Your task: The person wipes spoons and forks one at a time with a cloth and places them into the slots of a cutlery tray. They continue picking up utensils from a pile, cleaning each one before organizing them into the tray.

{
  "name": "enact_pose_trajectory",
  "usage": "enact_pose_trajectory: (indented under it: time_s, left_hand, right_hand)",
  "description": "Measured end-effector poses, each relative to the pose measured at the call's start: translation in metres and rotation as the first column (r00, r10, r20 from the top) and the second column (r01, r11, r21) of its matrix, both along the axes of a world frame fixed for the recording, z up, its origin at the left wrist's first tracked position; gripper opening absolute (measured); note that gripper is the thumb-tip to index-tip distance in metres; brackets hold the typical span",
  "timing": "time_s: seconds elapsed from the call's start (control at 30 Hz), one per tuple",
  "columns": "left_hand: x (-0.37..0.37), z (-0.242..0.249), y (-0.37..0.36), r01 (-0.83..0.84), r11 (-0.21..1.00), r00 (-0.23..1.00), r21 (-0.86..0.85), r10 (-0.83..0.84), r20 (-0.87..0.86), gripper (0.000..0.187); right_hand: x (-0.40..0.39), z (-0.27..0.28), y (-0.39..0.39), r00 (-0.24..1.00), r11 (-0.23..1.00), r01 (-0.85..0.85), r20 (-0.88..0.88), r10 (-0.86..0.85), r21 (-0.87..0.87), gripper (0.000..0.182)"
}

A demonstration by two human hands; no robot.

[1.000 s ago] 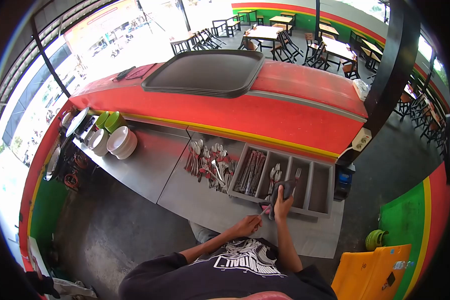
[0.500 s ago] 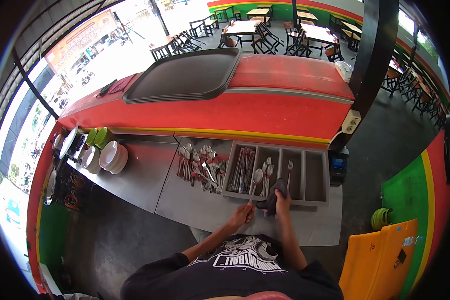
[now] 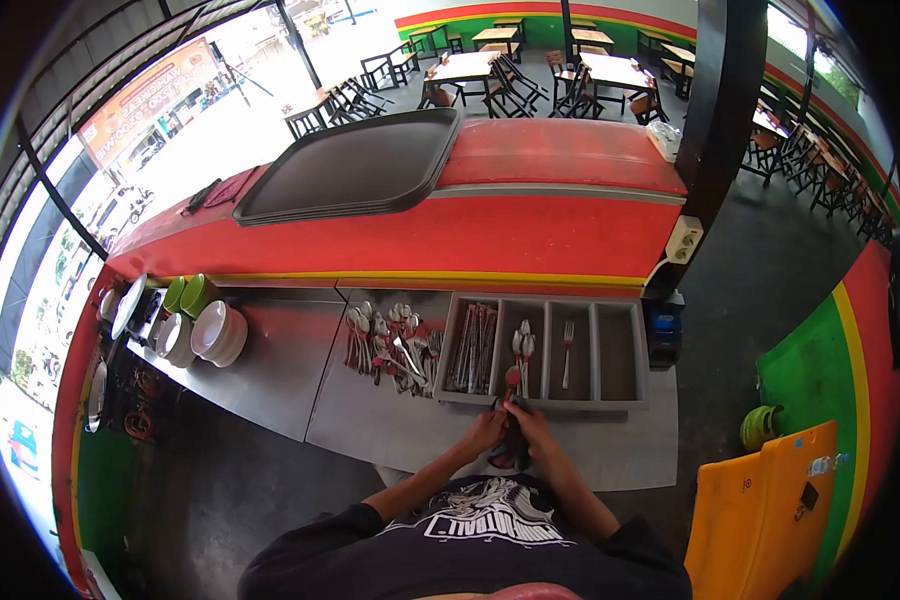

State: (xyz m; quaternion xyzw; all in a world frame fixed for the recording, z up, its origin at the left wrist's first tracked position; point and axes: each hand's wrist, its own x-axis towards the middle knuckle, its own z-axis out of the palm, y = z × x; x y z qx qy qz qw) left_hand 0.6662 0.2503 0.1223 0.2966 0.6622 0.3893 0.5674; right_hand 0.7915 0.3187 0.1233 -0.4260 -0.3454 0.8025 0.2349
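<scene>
A spoon (image 3: pixel 513 377) points up from between my hands, just in front of the grey cutlery tray (image 3: pixel 610 405). My left hand (image 3: pixel 486 428) is closed around its handle. My right hand (image 3: pixel 530 425) is closed on a dark cloth (image 3: pixel 511 446), which wraps the handle and hangs down between the hands. In the tray, one compartment holds wrapped utensils (image 3: pixel 473 348), another a few spoons (image 3: pixel 523 345), and the third a single fork (image 3: pixel 568 354). Left of the tray lies a loose heap of spoons and forks (image 3: pixel 395 350) on the metal counter (image 3: pixel 370 430).
Stacked white bowls (image 3: pixel 219 334) and green bowls (image 3: pixel 199 293) stand at the counter's left. Dark serving trays (image 3: pixel 350 165) rest on the red ledge (image 3: pixel 560 150). A blue-and-black container (image 3: pixel 664 330) is right of the cutlery tray. An orange object (image 3: pixel 760 500) stands at lower right.
My right hand has moved left and down with the cloth, bringing it onto the spoon handle beside my left hand. The spoon has come lower. The whole view has shifted slightly.
</scene>
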Motion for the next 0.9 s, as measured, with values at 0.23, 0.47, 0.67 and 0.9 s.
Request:
enact_pose_trajectory:
  time_s: [0.23,0.47,0.67,0.9]
  left_hand:
    - [0.007,-0.001,0.009,-0.08,0.994,0.997,0.077,0.081,-0.011,0.04]
    - [0.002,-0.02,0.024,-0.103,0.991,0.994,0.085,0.105,-0.021,0.044]
    - [-0.001,-0.016,0.028,-0.116,0.988,0.993,0.102,0.116,0.003,0.046]
    - [-0.001,0.009,0.041,-0.127,0.98,0.991,0.152,0.132,-0.02,0.05]
  right_hand:
    - [-0.001,-0.003,0.005,0.996,0.996,0.07,-0.05,-0.072,-0.052,0.024]
    - [-0.002,-0.018,0.01,0.983,0.989,0.106,-0.141,-0.119,-0.099,0.025]
    - [-0.003,-0.016,0.01,0.984,0.994,0.089,-0.148,-0.098,-0.07,0.023]
    - [-0.007,-0.012,0.018,0.977,0.987,0.156,-0.14,-0.16,-0.033,0.019]
